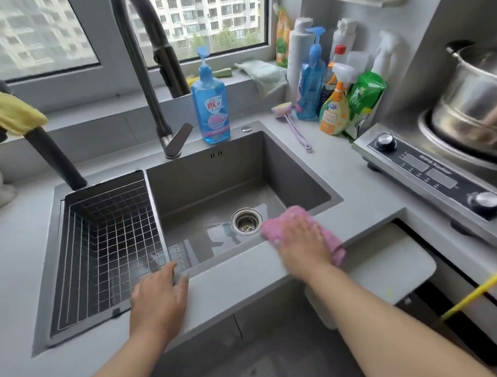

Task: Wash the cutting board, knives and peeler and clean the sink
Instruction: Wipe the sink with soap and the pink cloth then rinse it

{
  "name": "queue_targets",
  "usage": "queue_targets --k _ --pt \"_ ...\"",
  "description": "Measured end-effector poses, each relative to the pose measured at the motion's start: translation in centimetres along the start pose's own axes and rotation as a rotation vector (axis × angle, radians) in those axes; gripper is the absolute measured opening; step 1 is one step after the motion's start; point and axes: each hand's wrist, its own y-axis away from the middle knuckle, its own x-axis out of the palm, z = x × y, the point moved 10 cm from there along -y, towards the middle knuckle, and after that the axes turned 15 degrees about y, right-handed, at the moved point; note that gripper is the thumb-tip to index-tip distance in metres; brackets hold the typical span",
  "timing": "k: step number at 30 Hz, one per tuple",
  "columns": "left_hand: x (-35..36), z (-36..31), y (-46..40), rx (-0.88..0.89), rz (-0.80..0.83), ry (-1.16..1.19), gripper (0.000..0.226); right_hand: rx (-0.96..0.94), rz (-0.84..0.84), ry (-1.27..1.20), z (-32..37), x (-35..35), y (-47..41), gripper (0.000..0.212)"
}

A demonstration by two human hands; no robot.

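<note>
Right hand (299, 239) lies flat on a pink cloth (325, 234), fingers straight, pressing it onto the front right rim of the sink (242, 165); grip is a flat press, not a pinch, which suits wiping the edge where worktop (356, 176) meets basin. Left hand (158, 295) rests open on the front rim, fingertips touching the near corner of the wire basket (108, 239) set in the left part of the sink, holding nothing; judged to be bracing the body or steadying the basket. Basin bottom wet, drain strainer (246, 220) just beside the cloth. No knives or peeler visible; a pale board (386, 268) stands below the worktop edge to the right, possibly the cutting board, cannot confirm. Dish soap bottle (211, 101) stands behind the sink near the faucet (142, 58). Judgement: washing appears done, sink cleaning in hand
</note>
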Motion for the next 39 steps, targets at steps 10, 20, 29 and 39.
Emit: queue_targets --k 10,20,29,39 --pt "-0.1 -0.5 0.1 0.01 0.022 -0.071 0.062 -0.129 0.056 0.031 -8.9 -0.5 -3.4 0.056" --pt "0.2 -0.1 -0.1 -0.052 0.039 -0.152 0.063 0.001 0.037 0.041 -7.0 0.4 -2.8 0.065" --pt "-1.4 2.6 0.1 -0.119 0.06 0.338 0.06 -0.511 -0.045 0.044 13.4 -0.9 6.0 0.092" --pt "-11.9 18.1 5.3 -0.327 -0.179 -0.006 0.047 -0.557 -0.079 0.077 24.3 -1.9 10.8 0.088"
